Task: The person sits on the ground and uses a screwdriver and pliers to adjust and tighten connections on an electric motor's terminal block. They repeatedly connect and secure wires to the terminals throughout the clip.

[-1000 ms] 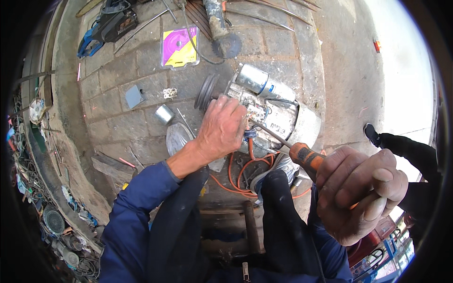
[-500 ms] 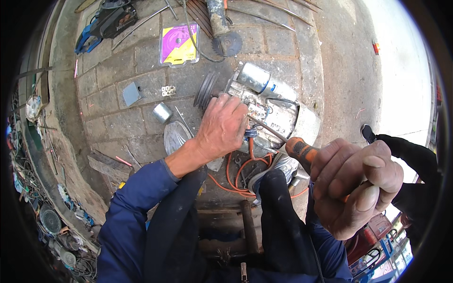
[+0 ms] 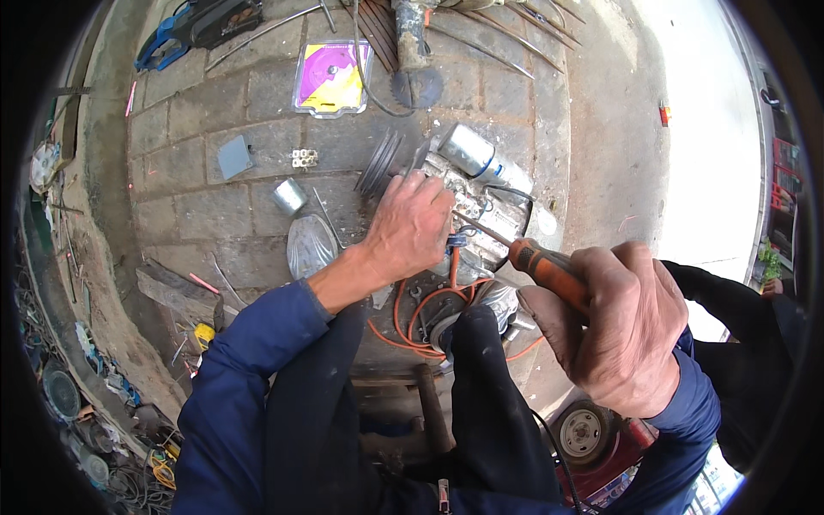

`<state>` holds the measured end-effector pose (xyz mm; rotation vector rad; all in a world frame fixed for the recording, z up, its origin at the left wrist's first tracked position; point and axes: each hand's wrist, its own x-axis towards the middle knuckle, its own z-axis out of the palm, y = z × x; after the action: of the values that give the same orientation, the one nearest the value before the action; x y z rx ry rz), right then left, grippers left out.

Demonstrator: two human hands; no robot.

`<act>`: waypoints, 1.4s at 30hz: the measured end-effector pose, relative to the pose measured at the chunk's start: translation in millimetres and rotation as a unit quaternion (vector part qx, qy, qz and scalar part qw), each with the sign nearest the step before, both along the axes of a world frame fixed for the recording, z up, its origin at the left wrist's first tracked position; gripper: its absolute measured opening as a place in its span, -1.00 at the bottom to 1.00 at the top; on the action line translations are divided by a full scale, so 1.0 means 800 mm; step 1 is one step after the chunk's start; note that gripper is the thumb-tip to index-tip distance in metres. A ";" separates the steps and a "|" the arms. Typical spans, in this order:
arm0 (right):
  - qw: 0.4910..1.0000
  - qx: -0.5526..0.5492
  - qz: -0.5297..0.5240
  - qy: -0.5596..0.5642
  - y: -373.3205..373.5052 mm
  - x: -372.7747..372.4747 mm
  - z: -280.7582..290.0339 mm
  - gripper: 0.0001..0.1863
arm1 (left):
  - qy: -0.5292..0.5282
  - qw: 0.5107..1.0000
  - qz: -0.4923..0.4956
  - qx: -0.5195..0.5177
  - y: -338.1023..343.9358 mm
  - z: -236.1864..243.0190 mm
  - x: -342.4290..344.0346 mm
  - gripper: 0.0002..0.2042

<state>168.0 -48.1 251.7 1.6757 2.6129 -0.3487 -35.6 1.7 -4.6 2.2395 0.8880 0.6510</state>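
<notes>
Low on the paving in front of my knees lies an electric motor (image 3: 491, 227) with a grooved pulley (image 3: 378, 163) at its left end and a silver cylinder (image 3: 466, 148) along its far side. My right hand (image 3: 622, 330) grips the orange and black handle of a screwdriver (image 3: 548, 266). Its shaft slants left, and the tip reaches the wired part of the motor beside my left fingers. My left hand (image 3: 412, 219) rests over the motor near the pulley, fingers curled closed; what they pinch is hidden beneath them. An orange cable (image 3: 402, 309) runs from the motor and loops near my shoe.
Left of the motor lie a small metal cup (image 3: 290, 196), a silver cover (image 3: 311, 247), a grey plate (image 3: 233, 158) and a white terminal block (image 3: 304, 158). Beyond are a packaged disc (image 3: 333, 77) and an angle grinder (image 3: 412, 43). A person in black (image 3: 747, 360) is at right.
My right hand has turned over on the screwdriver handle, from curled fingertips showing to its back showing. The left hand keeps its place on the motor. The view has shifted slightly.
</notes>
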 end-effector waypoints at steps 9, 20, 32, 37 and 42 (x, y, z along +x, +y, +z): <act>0.999 0.003 0.039 0.005 0.021 -0.018 0.008 -0.50 | 0.013 1.000 -0.002 -0.010 -0.001 -0.002 0.000 -0.87; 0.993 -0.093 -0.024 0.063 0.031 0.004 0.014 -0.49 | 0.025 0.999 -0.001 -0.022 -0.001 -0.001 -0.004 -0.90; 0.995 0.015 0.029 0.099 0.020 -0.001 -0.011 -0.45 | 0.030 0.999 -0.003 -0.024 0.000 -0.001 0.001 -0.91; 0.997 -0.047 0.000 0.062 0.024 0.002 0.007 -0.30 | 0.029 0.999 0.002 -0.023 0.000 0.001 0.002 -0.92; 0.993 0.022 0.017 0.111 0.020 -0.002 -0.010 -0.31 | 0.026 0.999 -0.001 -0.024 0.000 0.000 -0.003 -0.90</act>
<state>166.4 -31.9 243.9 1.6948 2.8210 -0.5080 -37.6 1.4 -4.4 2.2239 0.9174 0.5663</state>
